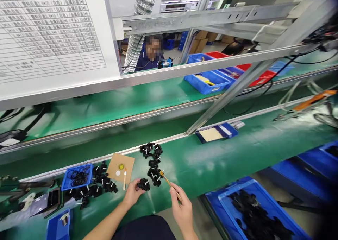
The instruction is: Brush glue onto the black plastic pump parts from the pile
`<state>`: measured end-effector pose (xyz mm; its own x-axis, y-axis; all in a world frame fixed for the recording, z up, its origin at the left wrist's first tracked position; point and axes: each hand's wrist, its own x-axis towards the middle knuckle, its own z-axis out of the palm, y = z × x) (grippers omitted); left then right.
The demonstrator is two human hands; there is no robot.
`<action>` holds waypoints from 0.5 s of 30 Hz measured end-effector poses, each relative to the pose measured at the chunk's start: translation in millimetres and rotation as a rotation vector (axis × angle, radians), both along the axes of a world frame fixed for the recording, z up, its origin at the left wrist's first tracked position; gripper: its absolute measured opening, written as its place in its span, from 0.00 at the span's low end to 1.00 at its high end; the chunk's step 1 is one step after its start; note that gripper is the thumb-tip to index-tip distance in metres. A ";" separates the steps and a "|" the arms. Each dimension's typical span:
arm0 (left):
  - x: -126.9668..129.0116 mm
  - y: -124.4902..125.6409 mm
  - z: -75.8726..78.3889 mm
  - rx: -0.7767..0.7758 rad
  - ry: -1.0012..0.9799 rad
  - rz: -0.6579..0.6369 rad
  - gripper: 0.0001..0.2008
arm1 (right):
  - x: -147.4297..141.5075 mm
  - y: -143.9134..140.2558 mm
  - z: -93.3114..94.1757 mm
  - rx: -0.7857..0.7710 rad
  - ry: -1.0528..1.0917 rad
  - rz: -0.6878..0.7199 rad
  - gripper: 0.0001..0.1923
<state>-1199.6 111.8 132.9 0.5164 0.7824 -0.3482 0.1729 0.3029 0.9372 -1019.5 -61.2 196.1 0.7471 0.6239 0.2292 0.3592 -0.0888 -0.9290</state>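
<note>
In my left hand (pixel 132 193) is a small black part (pixel 143 184) with a white pin, held just above the green bench. My right hand (pixel 181 204) grips a thin brush (pixel 169 182) with a wooden handle, its bristle end pointing up and left toward a cluster of similar black parts (pixel 154 176). More of these black parts (pixel 146 149) lie in a loose column beyond. To the left, a brown card (pixel 113 162) carries a yellow-green dab (pixel 121 166), a white round spot and a second brush (pixel 125 180).
A blue tray (pixel 91 180) of black rings stands at left, with several black parts around it. A blue crate (pixel 224 197) of black parts sits at lower right. A metal post (pixel 206 117) rises behind the bench near a blue box (pixel 229 129). Across the frame, a person (pixel 149 58) works.
</note>
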 end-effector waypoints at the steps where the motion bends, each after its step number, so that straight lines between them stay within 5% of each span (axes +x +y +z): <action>1: -7.7 1.2 13.3 0.020 -0.027 0.031 0.20 | -1.3 2.8 8.4 0.023 -0.047 0.008 0.15; 9: -42.4 8.9 109.2 0.086 -0.247 0.282 0.22 | -25.7 46.8 99.3 0.352 -0.359 0.199 0.10; 15: -44.3 -4.6 154.8 0.108 -0.376 0.384 0.25 | -41.5 51.9 128.9 0.507 -0.637 0.271 0.15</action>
<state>-1243.8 107.2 287.7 0.2595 0.9603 -0.1021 -0.2839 0.1769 0.9424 -1061.0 -9.2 325.0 0.2212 0.4708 0.8540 0.7744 0.4475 -0.4472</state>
